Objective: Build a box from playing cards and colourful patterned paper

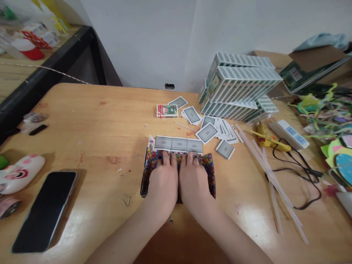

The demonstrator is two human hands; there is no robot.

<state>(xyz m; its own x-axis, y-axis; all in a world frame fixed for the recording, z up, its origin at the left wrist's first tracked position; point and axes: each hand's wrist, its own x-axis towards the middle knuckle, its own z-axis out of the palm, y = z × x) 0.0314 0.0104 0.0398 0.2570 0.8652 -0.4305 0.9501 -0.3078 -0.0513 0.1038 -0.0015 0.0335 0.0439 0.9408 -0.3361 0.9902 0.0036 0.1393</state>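
Note:
A small open box (211, 170) with a multicoloured patterned lining stands in front of me. Along its far edge runs a row of three blue-backed playing cards (179, 145), joined side by side. Another card (151, 142), face showing, stands at the far left corner. My left hand (164, 178) reaches into the box, its fingers stretched against the far wall. Beside it, my right hand (194, 178) lies the same way, fingers extended and partly apart. Both hands cover most of the box's floor, and neither visibly grips anything.
Behind lie loose cards (207, 132) and a red-and-green card box (167, 111). Stacked card packs (244, 84) stand back right. At right are a yellow glue gun (265, 139), a power strip (290, 134) and clear glue sticks (271, 176). A phone (45, 212) lies left.

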